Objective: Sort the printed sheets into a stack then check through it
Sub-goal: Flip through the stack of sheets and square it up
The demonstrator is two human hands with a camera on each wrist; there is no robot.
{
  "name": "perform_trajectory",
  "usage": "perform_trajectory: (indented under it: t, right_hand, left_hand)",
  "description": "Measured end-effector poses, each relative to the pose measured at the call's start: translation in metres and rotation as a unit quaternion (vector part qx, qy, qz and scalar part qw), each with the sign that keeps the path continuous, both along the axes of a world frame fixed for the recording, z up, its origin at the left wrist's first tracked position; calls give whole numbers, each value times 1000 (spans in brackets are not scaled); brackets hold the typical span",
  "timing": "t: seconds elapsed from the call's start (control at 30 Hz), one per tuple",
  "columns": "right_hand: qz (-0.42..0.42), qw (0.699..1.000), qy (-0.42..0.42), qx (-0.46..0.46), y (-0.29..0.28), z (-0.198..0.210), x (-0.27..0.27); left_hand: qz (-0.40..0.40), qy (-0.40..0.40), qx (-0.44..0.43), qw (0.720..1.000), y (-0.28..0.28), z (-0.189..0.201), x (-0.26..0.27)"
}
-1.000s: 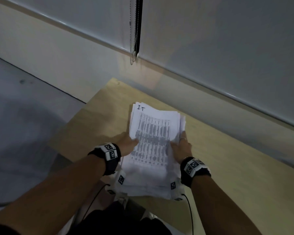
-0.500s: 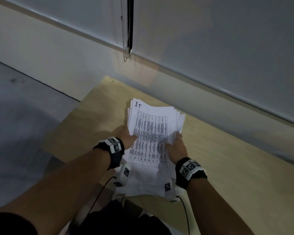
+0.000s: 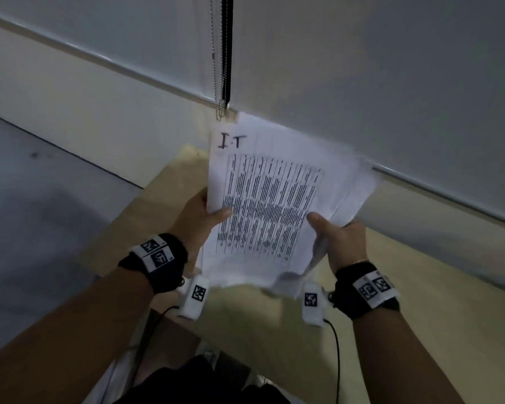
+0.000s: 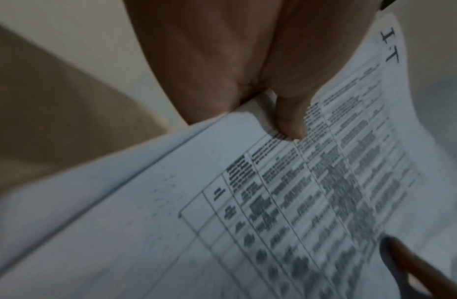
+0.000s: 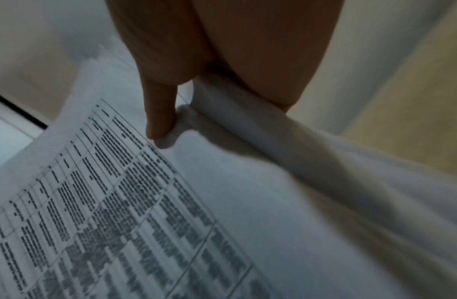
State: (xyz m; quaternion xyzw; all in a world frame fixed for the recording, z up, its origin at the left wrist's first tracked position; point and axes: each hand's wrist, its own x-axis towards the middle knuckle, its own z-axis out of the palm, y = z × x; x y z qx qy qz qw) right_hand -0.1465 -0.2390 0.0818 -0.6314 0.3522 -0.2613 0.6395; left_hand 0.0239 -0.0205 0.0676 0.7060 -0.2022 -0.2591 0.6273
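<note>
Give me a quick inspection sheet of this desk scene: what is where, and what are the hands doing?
Surface: light wooden table, bare where visible.
Job's things: stack of printed sheets held up off the table, edges uneven; top sheet has a printed table and handwritten "IT".
Clutter: nothing seen.
Grippers: left hand grips the stack's left edge, thumb on top; right hand grips the right edge, thumb on top.
Cables: thin black cables run from the wrist cameras.
Surroundings: window blinds with a bead chain; grey floor at left.
</note>
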Motion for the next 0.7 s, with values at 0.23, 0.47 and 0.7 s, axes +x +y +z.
perform_trajectory:
  t: [0.23,0.47,0.7]
  right_hand:
    - [15,993,-93,-73,21,27,-5]
    - [18,991,-105,-77,31,39,1]
    - [-1,989,-122,-89,28,58,8]
  left_hand:
    - [-64,-109,1,992,10,10,-5]
    - [-11,-27,12,1000,2,7,-7]
    - [92,-147,-89,981,-6,52,-12]
